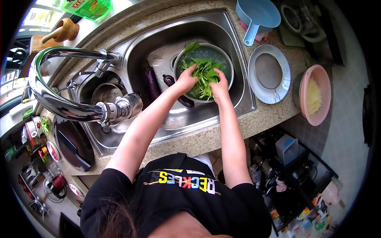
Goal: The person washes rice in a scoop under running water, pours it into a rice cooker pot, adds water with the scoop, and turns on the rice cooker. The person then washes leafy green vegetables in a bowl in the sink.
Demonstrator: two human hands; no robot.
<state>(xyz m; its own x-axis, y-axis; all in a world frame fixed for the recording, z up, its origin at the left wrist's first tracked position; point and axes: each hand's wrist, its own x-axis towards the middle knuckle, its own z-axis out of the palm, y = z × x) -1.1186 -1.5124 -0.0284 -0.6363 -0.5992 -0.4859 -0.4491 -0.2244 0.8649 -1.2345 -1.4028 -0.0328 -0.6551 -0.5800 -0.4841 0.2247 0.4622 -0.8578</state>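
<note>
A round metal basin (232, 71) filled with water stands in the right part of the sink. Leafy greens (204, 77) are bunched over the water, and one loose leaf (191, 48) lies near the far rim. My left hand (187, 79) grips the bunch from its left side. On the right side, my right hand (220, 85) is closed around the same greens, its fingertips partly hidden among the leaves. Two dark purple eggplants rest on the sink floor left of the basin: one eggplant (152, 84) farther left, the other eggplant (168, 80) partly behind my left forearm.
A chrome faucet (43, 95) arches over the smaller sink bowl, where a metal pot (107, 93) sits. To the right are a plate (254, 89) with a strainer (268, 69), a blue ladle-shaped scoop (260, 14) and a pink colander (325, 95) holding pale yellow shreds.
</note>
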